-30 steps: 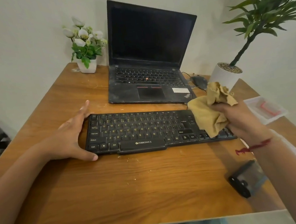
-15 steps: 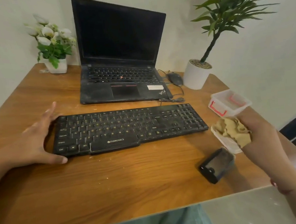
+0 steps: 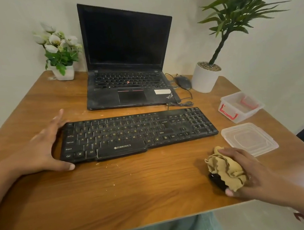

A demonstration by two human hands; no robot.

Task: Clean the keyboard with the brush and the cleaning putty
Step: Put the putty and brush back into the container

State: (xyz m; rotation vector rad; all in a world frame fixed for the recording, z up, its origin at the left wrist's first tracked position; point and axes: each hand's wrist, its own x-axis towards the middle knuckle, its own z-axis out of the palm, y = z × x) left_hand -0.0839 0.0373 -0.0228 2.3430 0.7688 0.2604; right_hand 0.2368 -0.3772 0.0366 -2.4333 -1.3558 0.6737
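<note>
A dusty black keyboard (image 3: 136,133) lies across the middle of the wooden table (image 3: 129,195). My left hand (image 3: 41,151) rests against its left end, fingers straight along the side and thumb on the front edge. Near the table's front right, my right hand (image 3: 255,171) grips a crumpled tan wad (image 3: 225,169) that looks like cloth. The wad sits on a small black object (image 3: 216,182), which it and my hand mostly hide. My thumb touches that object.
A clear lid (image 3: 250,138) and an open clear container (image 3: 241,106) with red clips lie right of the keyboard. Behind stand an open laptop (image 3: 127,61), a mouse (image 3: 182,82), a white plant pot (image 3: 205,78) and a flower pot (image 3: 63,73). Crumbs dot the table.
My right hand carried the tan wad off the keyboard's right end, out past the right edge, then down onto the black object. My left hand stayed on the keyboard.
</note>
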